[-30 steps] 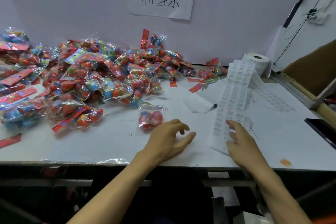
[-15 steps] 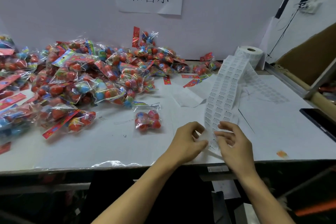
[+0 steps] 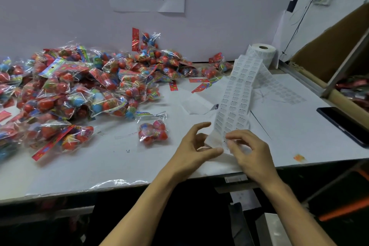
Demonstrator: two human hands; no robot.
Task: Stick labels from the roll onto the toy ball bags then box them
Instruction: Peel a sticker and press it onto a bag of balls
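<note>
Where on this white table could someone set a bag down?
Bare white tabletop lies along the near edge, in front of the lone clear bag of red balls. Another patch sits between the white label strip and the black phone. The left and back are crowded with piled ball bags.

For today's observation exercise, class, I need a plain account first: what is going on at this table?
A person at a white table is working a long label strip that trails from a roll by the wall. The left hand holds the strip's near end by the thumb, and the right hand pinches at its lower edge, apparently peeling a label. One single ball bag lies just left of the hands, apart from the big pile of bags. A cardboard box stands at the right.
</note>
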